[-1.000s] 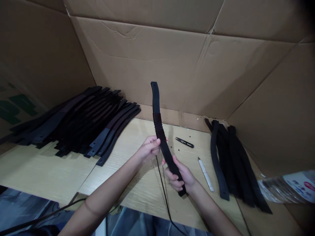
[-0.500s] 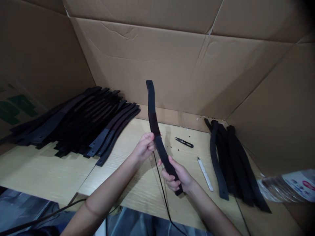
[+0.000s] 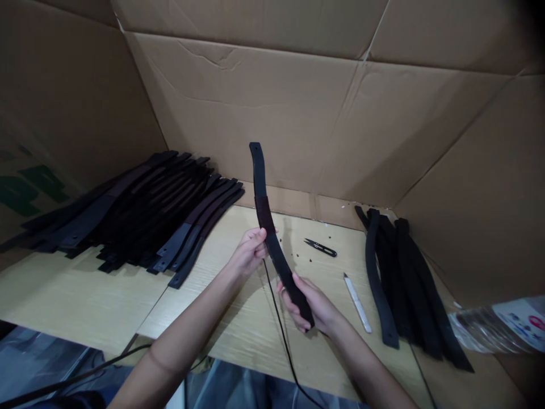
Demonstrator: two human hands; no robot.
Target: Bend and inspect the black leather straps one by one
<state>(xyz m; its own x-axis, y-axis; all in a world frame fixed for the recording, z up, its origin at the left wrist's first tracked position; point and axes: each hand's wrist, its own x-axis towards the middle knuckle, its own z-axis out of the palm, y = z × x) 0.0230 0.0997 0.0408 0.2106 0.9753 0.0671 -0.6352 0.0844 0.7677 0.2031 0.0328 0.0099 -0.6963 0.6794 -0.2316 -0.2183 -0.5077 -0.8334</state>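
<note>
In the head view, left of the black snips (image 3: 320, 247), the left hand (image 3: 249, 251) pinches a curved black strip (image 3: 278, 255) by its dark band (image 3: 264, 215), while the right hand (image 3: 318, 305) wraps its lower end. A cord (image 3: 281, 326) hangs below, apparently from the left hand.

Bare tabletop (image 3: 97, 307) opens a lane between the big pile of black strips (image 3: 140, 210) and the left hand (image 3: 251, 250), though the left forearm (image 3: 191, 326) cuts across its near end. Centre stage, the held strip (image 3: 279, 258) rises and blocks any straight sweep, with the right hand (image 3: 307, 304) around its lower end. Mind that cord (image 3: 279, 318) dangling below (an easy snag)! Over right, the snips (image 3: 321, 247) and white tool (image 3: 356, 302) lie low, passable from above; beyond, more strips (image 3: 404, 284) bar the way, a bottle (image 3: 502, 324) near them. Cardboard walls (image 3: 264, 113) close off back and sides.
</note>
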